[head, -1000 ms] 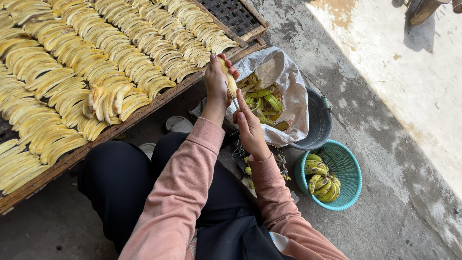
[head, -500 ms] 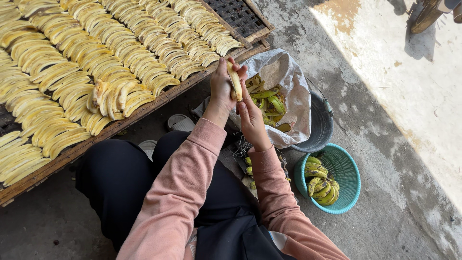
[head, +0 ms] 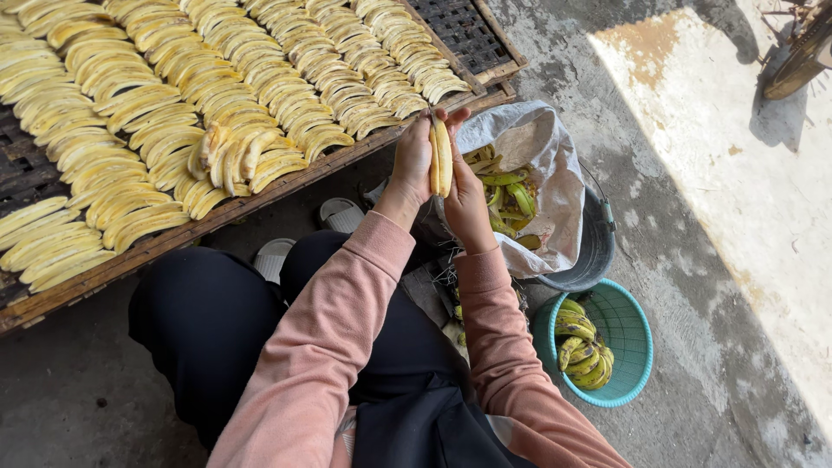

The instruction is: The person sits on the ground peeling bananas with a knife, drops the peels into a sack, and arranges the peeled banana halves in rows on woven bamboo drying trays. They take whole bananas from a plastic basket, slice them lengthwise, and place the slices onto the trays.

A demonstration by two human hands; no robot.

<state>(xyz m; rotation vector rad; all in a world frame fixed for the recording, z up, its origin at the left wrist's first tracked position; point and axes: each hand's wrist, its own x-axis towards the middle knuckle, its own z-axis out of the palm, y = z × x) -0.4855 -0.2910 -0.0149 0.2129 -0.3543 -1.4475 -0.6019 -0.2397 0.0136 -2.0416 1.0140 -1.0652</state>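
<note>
yellow peeled banana (head: 441,158) between both hands' fingers (head: 422,139).

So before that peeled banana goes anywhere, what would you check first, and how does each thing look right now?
1. Peeled banana held securely: ok, pressed between the left hand and the right hand.
2. Banana in one piece: cannot tell, it seems split lengthwise.
3. Free space on the drying rack: ok, bare mesh shows at its far corner; the rows of laid-out slices fill the rest.
4. Sack-lined bucket within reach: ok, just beyond the hands, with green peels inside.
5. Teal basket stocked: ok, unpeeled bananas lie in it.
6. A blade in the fingers: cannot tell.
</note>
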